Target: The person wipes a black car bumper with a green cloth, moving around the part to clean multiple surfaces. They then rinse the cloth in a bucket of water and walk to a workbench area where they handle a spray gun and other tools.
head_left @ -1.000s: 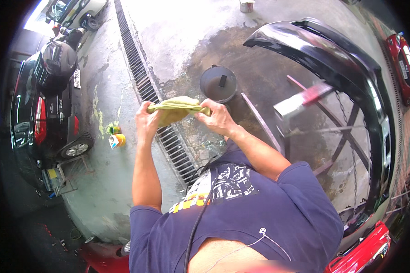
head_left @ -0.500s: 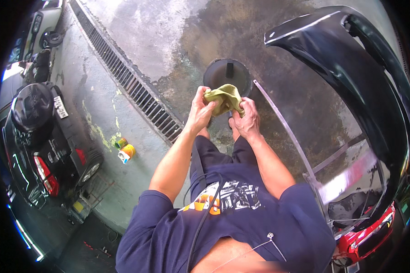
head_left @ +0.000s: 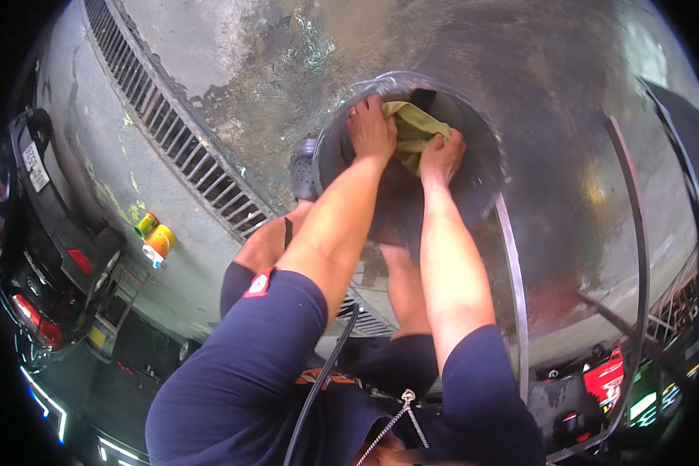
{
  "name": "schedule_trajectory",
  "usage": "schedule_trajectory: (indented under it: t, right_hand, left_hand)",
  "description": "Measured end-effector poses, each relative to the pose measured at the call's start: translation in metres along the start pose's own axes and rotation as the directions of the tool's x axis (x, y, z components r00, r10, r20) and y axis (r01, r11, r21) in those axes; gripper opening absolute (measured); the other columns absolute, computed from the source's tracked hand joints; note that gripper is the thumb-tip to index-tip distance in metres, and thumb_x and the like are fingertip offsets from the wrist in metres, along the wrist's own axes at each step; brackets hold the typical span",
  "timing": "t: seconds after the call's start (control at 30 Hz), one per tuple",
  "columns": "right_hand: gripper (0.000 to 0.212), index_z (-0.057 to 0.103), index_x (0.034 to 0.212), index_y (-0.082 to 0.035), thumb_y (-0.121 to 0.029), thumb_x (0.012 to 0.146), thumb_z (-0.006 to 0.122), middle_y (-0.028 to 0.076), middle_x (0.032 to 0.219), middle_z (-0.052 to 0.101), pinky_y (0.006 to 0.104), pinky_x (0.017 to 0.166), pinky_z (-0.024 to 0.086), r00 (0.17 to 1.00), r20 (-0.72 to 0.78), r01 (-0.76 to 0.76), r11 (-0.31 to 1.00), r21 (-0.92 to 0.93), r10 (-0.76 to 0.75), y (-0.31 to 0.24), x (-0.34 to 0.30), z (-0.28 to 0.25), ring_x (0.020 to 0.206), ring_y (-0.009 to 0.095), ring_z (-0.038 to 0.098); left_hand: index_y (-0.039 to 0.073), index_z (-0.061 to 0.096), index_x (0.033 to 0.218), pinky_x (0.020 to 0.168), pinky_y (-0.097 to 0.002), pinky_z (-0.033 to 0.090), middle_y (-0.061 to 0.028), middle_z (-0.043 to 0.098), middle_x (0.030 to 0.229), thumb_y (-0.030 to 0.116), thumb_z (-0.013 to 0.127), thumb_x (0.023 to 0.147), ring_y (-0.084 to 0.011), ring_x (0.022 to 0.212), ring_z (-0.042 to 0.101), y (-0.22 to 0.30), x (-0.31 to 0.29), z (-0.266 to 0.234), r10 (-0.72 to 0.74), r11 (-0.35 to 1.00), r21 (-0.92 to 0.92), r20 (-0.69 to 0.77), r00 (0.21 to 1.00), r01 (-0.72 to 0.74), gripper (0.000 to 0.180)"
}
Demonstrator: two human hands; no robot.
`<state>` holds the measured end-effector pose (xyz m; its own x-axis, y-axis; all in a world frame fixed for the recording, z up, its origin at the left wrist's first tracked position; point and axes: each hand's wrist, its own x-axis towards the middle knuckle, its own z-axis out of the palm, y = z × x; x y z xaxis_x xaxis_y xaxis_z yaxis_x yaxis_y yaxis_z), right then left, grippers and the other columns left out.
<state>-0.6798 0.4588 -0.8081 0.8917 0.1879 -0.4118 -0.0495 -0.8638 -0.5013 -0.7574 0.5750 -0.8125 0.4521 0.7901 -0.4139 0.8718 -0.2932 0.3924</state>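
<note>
A yellow-green cloth [head_left: 418, 123] is stretched between my two hands, inside the round mouth of a dark bucket [head_left: 474, 182]. My left hand [head_left: 373, 130] is closed on the cloth's left edge. At its right side, my right hand [head_left: 443, 158] pinches the cloth, fingers bent. Just beyond the cloth, a small black block-like piece [head_left: 422, 98] shows in the bucket. Whether the cloth touches anything at the bottom is hidden. The bucket stands on the wet floor by my feet, a dark clog [head_left: 304, 169] on my left foot.
A metal drain grate [head_left: 175, 132] runs along the floor on the left. Beside it lie a yellow-orange can [head_left: 159, 242] and a green can [head_left: 145, 225]. A black car [head_left: 62, 233] is parked farther left. A thin metal stand [head_left: 638, 233] and a dark body panel [head_left: 687, 128] are at right.
I have bent forward, and both hands have gone down with the cloth from above my feet into the bucket. The bucket now looks larger, and the dark panel has shifted toward the right edge.
</note>
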Motion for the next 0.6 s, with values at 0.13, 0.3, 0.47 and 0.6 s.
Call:
schedule_trajectory:
  t: [0.13,0.3,0.47,0.6]
  right_hand:
    - [0.046,0.056,0.126,0.005,-0.034,0.1,0.054,0.031,0.129,0.06,0.0576,0.1,0.045,0.978,-0.08,-0.203,0.96,-0.196,0.19,0.047,0.01,0.077,0.121,0.049,0.057]
    - [0.056,0.061,0.131,0.002,-0.044,0.099,0.056,0.029,0.132,0.062,0.0554,0.097,0.049,0.938,0.347,0.136,0.893,-0.429,0.024,0.087,0.022,0.106,0.113,0.048,0.064]
    - [0.03,0.069,0.117,0.001,-0.019,0.095,0.066,0.021,0.117,0.07,0.0458,0.093,0.053,0.986,0.007,0.159,0.954,0.254,-0.166,0.013,-0.039,0.021,0.104,0.039,0.069]
    - [0.017,0.068,0.101,0.001,-0.013,0.092,0.068,0.017,0.09,0.07,0.042,0.078,0.057,0.942,-0.128,0.336,0.847,0.413,-0.311,-0.102,-0.142,-0.1,0.083,0.037,0.071]
  left_hand:
    - [0.008,0.063,0.126,0.103,-0.0568,0.045,-0.0221,0.065,0.126,0.03,0.073,0.091,-0.0421,0.122,0.06,-0.052,0.012,0.116,-0.107,0.994,0.04,0.131,0.986,0.102,0.043]
    - [0.003,0.067,0.121,0.099,-0.0529,0.049,-0.0251,0.067,0.125,0.029,0.071,0.092,-0.0372,0.118,0.065,-0.071,-0.005,0.16,0.02,0.998,0.045,0.279,0.96,-0.034,0.039]
    - [0.002,0.069,0.117,0.085,-0.0425,0.056,-0.022,0.07,0.121,0.024,0.07,0.092,-0.0248,0.098,0.07,-0.022,-0.051,0.049,-0.212,0.573,-0.718,0.335,0.918,0.395,0.033]
    - [0.006,0.066,0.105,0.064,-0.0371,0.058,-0.0049,0.068,0.078,0.032,0.072,0.098,-0.02,0.072,0.068,0.023,-0.056,-0.034,-0.131,-0.523,-0.582,0.777,0.616,0.622,0.028]
